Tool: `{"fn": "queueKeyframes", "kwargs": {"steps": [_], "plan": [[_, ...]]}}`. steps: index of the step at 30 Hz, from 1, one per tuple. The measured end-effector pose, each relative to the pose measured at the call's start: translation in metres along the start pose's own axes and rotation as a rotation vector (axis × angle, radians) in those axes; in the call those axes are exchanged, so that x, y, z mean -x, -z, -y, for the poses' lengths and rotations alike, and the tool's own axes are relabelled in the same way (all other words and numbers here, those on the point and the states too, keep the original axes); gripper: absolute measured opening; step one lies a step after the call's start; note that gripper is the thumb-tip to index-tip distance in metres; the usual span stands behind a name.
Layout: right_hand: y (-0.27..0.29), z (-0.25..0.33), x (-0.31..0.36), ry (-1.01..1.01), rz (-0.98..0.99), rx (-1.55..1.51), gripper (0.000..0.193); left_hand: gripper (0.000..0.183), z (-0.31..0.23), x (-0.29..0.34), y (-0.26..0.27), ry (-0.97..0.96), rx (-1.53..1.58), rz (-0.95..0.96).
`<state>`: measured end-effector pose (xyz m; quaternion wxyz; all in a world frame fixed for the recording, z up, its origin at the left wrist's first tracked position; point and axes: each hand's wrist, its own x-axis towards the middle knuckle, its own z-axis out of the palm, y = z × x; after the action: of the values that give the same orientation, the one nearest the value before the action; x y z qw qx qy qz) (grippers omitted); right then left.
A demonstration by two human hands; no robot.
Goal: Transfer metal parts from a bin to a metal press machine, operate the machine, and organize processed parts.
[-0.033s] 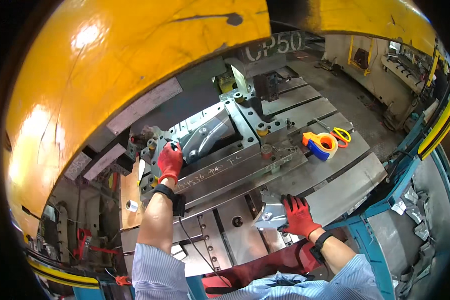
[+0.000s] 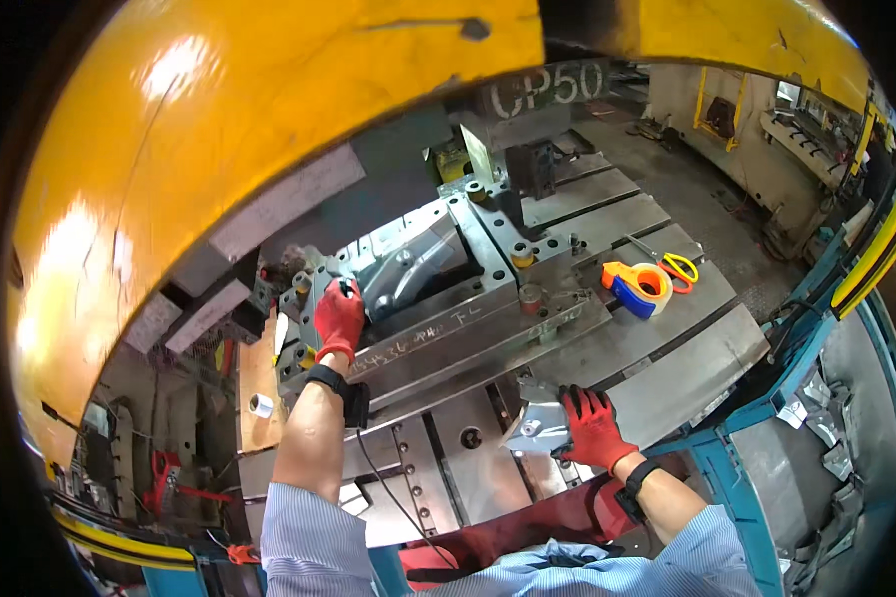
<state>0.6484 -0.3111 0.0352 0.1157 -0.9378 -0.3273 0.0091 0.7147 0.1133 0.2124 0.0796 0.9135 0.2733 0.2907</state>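
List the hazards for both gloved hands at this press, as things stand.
1. The left hand reaches onto the shaped metal part in the die, under the yellow press frame; a stroke would likely crush it.
2. The right hand holds a stamped sheet-metal piece by its edge; sharp edges might cut through the glove.
3. The tape dispenser and scissors lie loose on the press bed; vibration may shift them.

A curved, shiny stamped metal part lies seated in the recess of the grey steel die, tilted from lower left up to upper right, with the red-gloved left hand touching its left end. A 2nd stamped metal piece, pale silver with small holes and bent edges, sits at the near edge of the press bed, gripped on its right side by the red-gloved right hand.
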Motion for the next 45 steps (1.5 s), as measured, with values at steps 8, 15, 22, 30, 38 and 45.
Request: {"fn": "queueKeyframes", "kwargs": {"steps": [8,15,22,30,38,45], "plan": [[-0.02,-0.001,0.004,-0.007,-0.004,0.019,0.121,0.027,0.031,0.037,0.058,-0.212,0.202,-0.199],[-0.027,0.007,0.004,0.05,-0.01,-0.011,0.122,0.034,0.112,0.125,0.154,-0.104,-0.046,-0.058],[-0.031,0.007,0.003,0.089,-0.051,-0.019,0.126,0.041,0.235,0.211,0.168,0.111,-0.305,0.337],[-0.029,0.01,0.0,0.086,-0.041,0.002,0.126,0.042,0.292,0.241,0.149,0.236,-0.479,0.628],[-0.033,0.0,-0.001,0.068,0.026,-0.004,0.128,0.041,0.254,0.241,0.097,-0.136,-0.603,0.445],[-0.033,-0.002,-0.004,0.087,0.07,-0.036,0.126,0.056,0.19,0.301,0.012,-0.093,-0.416,0.327]]}}
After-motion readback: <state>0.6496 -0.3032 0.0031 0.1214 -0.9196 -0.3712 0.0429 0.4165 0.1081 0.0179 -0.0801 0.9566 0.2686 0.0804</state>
